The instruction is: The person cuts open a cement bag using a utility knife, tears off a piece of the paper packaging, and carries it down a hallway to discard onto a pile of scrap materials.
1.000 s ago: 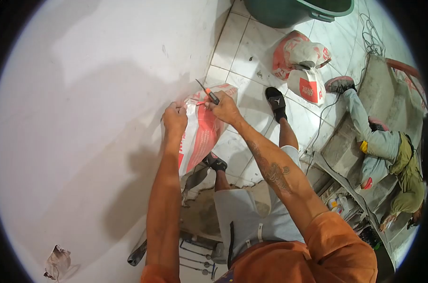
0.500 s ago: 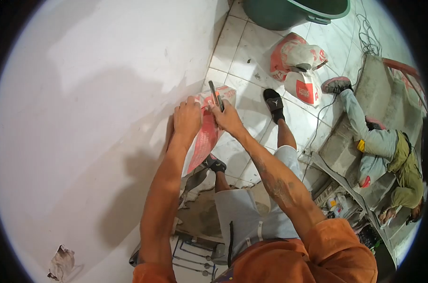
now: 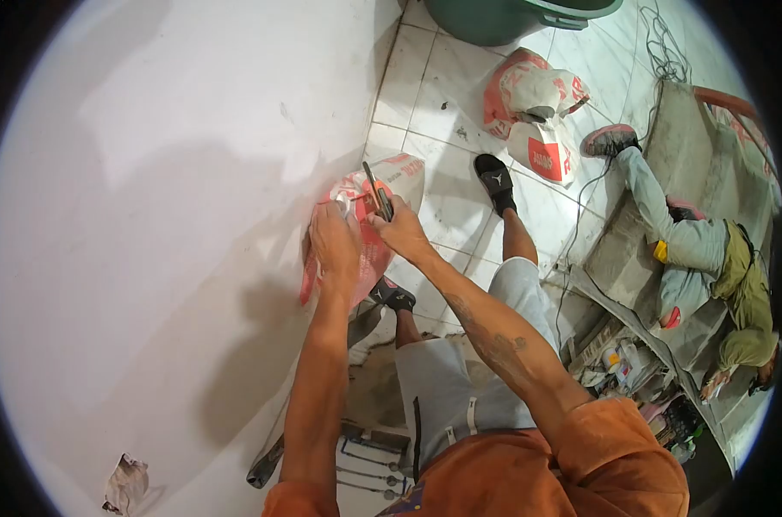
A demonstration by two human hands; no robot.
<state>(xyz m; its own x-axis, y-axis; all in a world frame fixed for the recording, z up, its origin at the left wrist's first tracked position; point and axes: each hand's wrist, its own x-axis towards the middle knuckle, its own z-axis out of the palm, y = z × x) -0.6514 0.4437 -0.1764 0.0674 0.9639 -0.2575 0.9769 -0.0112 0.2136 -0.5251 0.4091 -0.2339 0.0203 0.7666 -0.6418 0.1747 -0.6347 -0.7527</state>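
A white-and-red printed sack [image 3: 404, 177] stands against the wall in front of me. My left hand [image 3: 335, 243] is closed on the sack's upper edge on the wall side, its fingertips partly hidden. My right hand [image 3: 401, 231] grips a utility knife [image 3: 376, 191] with a dark and orange handle, its narrow end pointing up and away from me over the sack. The right fingers lie close against the sack's side. Around my left hand the sack is creased, and a red strip of it hangs along the wall.
Beyond the sack, a crumpled red-and-white sack [image 3: 537, 112] lies on the tiled floor, near a large green tub [image 3: 494, 21]. A cable [image 3: 572, 233] crosses the tiles. At right, a co-worker [image 3: 710, 258] is beside a grey sheet-covered area [image 3: 636, 207].
My left hand has shifted down and the sack's near side is more creased, with a strip now hanging by the wall. The knife has moved slightly left and down with my right hand.
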